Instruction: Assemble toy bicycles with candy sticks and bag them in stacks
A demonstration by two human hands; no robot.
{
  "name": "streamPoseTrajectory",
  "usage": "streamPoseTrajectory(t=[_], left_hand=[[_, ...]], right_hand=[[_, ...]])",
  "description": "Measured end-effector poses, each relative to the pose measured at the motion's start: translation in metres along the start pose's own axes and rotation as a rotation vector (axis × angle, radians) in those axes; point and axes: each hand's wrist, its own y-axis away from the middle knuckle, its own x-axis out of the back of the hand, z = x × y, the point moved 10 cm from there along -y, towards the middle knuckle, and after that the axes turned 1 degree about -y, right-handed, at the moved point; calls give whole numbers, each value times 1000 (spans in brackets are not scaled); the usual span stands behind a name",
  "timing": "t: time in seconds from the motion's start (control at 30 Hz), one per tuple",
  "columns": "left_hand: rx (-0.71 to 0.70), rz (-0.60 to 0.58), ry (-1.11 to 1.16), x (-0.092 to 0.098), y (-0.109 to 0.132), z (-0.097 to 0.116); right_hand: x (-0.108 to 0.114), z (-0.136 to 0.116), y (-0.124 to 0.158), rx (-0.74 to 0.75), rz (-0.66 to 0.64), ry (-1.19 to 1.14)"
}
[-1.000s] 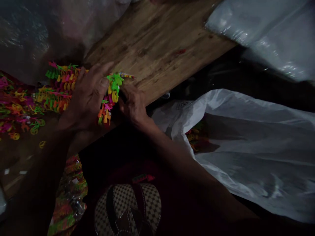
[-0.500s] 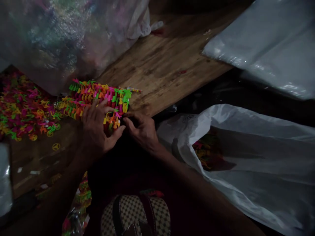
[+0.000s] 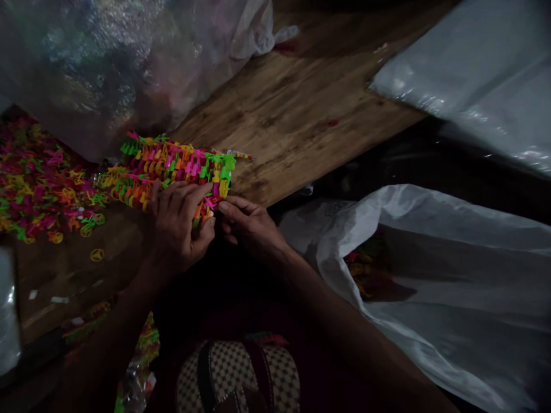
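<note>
Bright rows of small plastic pieces [image 3: 172, 160] in pink, green, yellow and orange lie side by side on a wooden board. My left hand [image 3: 178, 221] is curled over the near rows, its thumb and fingers closed on the pieces at their near right end. Just right of that end, my right hand [image 3: 252, 226] is pinched, thumb against forefinger, touching or almost touching the row. Whatever sits in that pinch is too small and dark to make out. A heap of loose plastic pieces [image 3: 43, 178], some shaped like little wheels, spreads to the left.
A large clear plastic bag [image 3: 129, 63] bulges at the back left of the wooden board [image 3: 293, 115]. On the right, an open white sack [image 3: 344, 229] holds coloured pieces. White plastic packs [image 3: 473, 74] lie at the back right. A checked bag [image 3: 236, 373] is at my lap.
My left fingers have curled in and the thumb has drawn closer to them around the row's end. My right hand stays pinched beside it, its lower fingers now showing. The view has shifted slightly.
</note>
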Motion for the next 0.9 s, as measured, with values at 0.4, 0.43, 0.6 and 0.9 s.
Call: streamPoseTrajectory(t=[0.4,0.43,0.6,0.9], left_hand=[[-188,175,-3,1,6,0],[-205,218,25,4,8,0],[-199,206,69,4,10,-1],[-198,148,-11,5,7,5]], right_hand=[[-12,0,0,164,8,42],[-12,0,0,171,13,47],[-13,0,-1,194,24,50],[-8,-6,-1,252,84,168]])
